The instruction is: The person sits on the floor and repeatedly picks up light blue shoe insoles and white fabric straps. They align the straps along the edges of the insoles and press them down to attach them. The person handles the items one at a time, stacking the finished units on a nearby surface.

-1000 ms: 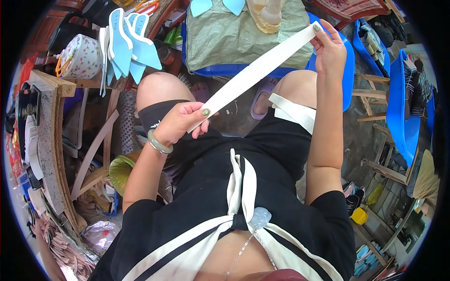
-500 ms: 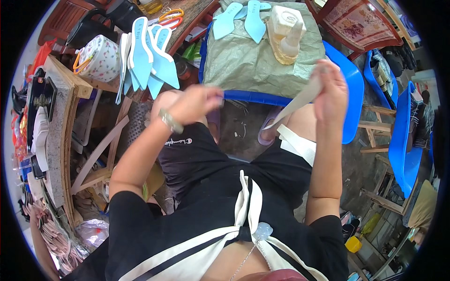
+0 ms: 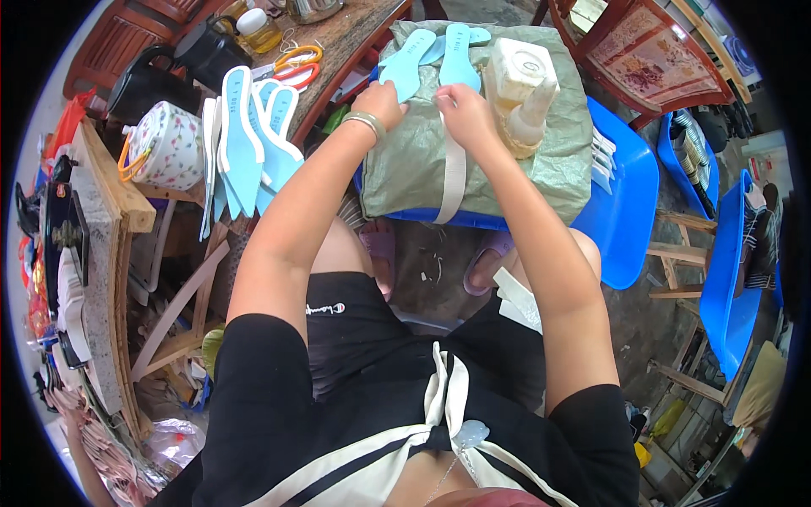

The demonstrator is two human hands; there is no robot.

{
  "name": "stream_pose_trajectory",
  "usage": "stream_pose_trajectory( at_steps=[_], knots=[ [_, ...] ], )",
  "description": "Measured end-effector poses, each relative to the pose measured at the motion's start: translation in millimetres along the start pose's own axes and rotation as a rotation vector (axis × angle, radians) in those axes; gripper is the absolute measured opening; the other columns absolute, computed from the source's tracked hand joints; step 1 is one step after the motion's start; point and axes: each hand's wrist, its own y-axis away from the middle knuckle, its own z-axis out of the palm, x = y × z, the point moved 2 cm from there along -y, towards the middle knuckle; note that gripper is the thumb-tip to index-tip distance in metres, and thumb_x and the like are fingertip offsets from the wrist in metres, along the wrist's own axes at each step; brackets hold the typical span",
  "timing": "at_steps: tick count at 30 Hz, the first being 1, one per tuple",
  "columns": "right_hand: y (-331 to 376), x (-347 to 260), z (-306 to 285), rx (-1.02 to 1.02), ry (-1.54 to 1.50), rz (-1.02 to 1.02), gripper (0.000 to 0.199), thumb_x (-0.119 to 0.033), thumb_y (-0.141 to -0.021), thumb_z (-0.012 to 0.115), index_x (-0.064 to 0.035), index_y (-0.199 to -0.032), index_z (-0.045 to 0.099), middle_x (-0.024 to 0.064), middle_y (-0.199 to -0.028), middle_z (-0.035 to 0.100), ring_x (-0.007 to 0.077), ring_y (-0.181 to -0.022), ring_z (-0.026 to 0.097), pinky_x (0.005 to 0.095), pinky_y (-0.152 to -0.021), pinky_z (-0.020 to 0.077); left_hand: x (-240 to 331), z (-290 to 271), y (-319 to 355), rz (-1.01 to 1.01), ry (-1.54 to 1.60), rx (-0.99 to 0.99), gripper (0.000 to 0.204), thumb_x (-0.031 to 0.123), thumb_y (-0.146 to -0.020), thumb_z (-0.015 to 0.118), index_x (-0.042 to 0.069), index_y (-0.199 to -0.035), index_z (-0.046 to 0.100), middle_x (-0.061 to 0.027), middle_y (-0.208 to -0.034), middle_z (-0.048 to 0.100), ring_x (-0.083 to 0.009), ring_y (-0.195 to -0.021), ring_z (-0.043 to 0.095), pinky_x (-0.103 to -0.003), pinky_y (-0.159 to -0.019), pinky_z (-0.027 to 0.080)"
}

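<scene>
Both hands had moved forward from the lap onto the grey-green woven sack (image 3: pixel 405 160) since the earlier pictures, and the pale strap (image 3: pixel 454 182), stretched in the air between them a second before, now lay flat on that sack. The strap ran from the right hand (image 3: pixel 463 111) down the sack's middle to its near edge, where its lower end hung just over. The right hand's grip was pinched on the strap's upper end, pressing it against the sack. The left hand (image 3: pixel 382 100), with a metal bangle (image 3: pixel 365 123) at the wrist, rested on the sack's far left part, its fingertips touching a light blue sole (image 3: pixel 405 66); whether that grip was closed on the sole or only resting could not be told. A second light blue sole (image 3: pixel 457 55) lay just beside the first, near the sack's far edge. A pale plastic glue bottle (image 3: pixel 522 93) stood on the sack to the right of the right hand, close to it. The sack covered a blue plastic stool (image 3: pixel 629 194). Left of the sack, well apart from it, a stack of blue and white soles (image 3: pixel 245 144) leaned upright, with a flowered kettle (image 3: pixel 160 144) beyond them. Orange-handled scissors (image 3: pixel 296 61) lay on the wooden table (image 3: pixel 355 34) past the sack's far left corner.
</scene>
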Motion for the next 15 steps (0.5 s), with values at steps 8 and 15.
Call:
stream_pose_trajectory(
  at_steps=[8, 15],
  knots=[
    [-84, 61, 58, -0.098, 0.673, -0.300, 0.020, -0.011, -0.079, 0.054, -0.0025, -0.091, 0.068, 0.0221, -0.132, 0.052, 0.0349, -0.126, 0.046, 0.0403, -0.105, 0.0368, -19, -3, -6, 0.205, -0.020, 0.123, 0.026, 0.025, -0.094, 0.047, 0.001, -0.097, 0.057, -0.0225, -0.085, 0.064, -0.0392, -0.082, 0.063, -0.051, -0.074, 0.049],
    [-88, 63, 64, -0.243, 0.651, -0.215, 0.029, -0.012, -0.080, 0.049, 0.0002, -0.099, 0.067, 0.0171, -0.131, 0.053, 0.0301, -0.119, 0.052, 0.0444, -0.099, 0.0409, -49, -38, -24, 0.049, 0.416, 0.296, 0.033, 0.025, -0.096, 0.040, 0.001, -0.085, 0.060, -0.0188, -0.077, 0.066, -0.0343, -0.072, 0.066, -0.043, -0.069, 0.051]
  ],
)
